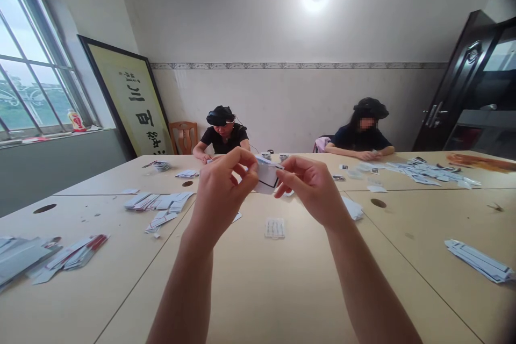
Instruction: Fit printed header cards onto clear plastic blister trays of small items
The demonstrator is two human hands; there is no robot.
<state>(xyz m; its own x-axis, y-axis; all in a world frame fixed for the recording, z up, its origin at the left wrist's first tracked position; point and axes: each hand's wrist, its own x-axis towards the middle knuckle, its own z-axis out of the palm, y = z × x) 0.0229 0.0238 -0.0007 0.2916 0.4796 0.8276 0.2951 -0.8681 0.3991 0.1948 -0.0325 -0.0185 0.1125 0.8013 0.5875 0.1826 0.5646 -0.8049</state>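
Both my hands are raised over the table, pinching a small folded white card [266,177] with a black line along its edge. My left hand [226,180] grips its left side between thumb and fingers. On the opposite side, the fingertips of my right hand [308,183] close on its upper right corner. The card's upper part looks folded or open, though its inside is hidden. Below the hands, a small clear packet [275,228] with rows of dark marks lies on the table [274,290]. White papers [353,208] lie partly behind my right wrist.
Stacks of flat white cards [159,202] spread at left, with more piles [72,259] nearer. Another stack [479,261] lies at right. Two people sit across the table, one at left [223,137], one at right [360,137] near a scattered pile [423,171]. The tabletop has round holes [378,203].
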